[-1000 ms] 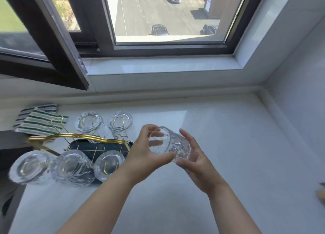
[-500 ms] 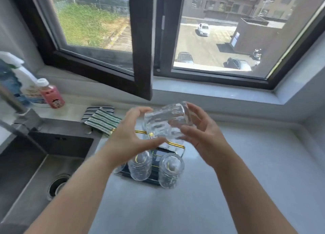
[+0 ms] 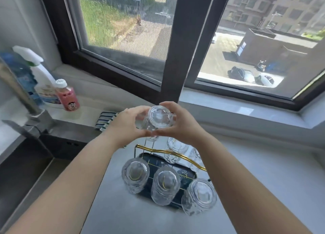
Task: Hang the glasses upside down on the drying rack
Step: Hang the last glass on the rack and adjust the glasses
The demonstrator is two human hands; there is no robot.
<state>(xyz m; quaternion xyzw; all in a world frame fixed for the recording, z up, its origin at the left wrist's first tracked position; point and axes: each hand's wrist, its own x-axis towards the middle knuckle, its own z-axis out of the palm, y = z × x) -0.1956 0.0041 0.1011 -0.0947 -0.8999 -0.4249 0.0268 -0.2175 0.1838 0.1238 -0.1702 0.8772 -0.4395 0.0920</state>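
above the drying rack, at its 11 o'clock, both the left hand and right hand clasped an inverted glass; rigid, breakable, likely slick, it seemed best gripped by its sides.

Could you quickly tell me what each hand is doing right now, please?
Left hand: closed on the glass, grip on its left side.
Right hand: closed on the same glass, grip on its right side.
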